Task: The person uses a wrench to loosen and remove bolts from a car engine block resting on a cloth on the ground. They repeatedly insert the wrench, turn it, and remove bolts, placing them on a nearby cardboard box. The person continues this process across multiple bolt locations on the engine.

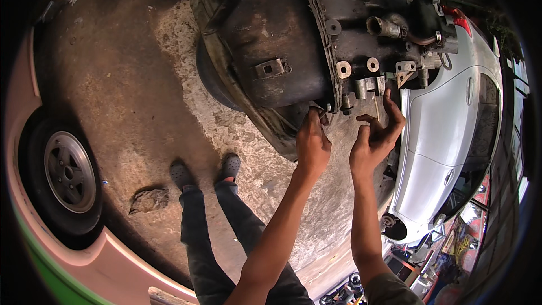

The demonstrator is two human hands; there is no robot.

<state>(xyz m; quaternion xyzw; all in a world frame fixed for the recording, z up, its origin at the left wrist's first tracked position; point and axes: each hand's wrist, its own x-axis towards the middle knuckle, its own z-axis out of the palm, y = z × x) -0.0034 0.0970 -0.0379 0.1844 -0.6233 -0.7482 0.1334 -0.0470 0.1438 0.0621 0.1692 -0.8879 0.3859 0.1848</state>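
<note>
A large, grimy dark metal engine or gearbox casing (271,39) fills the upper middle, with a bolted flange seam (323,34) running down it. At the seam's lower end my left hand (314,144) is closed, fingertips pinched together beside a small shiny bolt head (328,107). What those fingers hold, if anything, is hidden. My right hand (377,140) is just to the right, fingers apart, its raised index finger close to a small metal bracket (405,73). A thin pale rod (377,107) shows behind its fingers. Between the hands, a dark bolt end (346,104) hangs below the casing.
A silver car (446,130) stands on the right. At the left is a pinkish vehicle body (121,265) with a wheel (70,172). A dirty rag (149,199) lies on the stained concrete floor (124,79) near my feet. Assorted clutter (451,248) sits at lower right.
</note>
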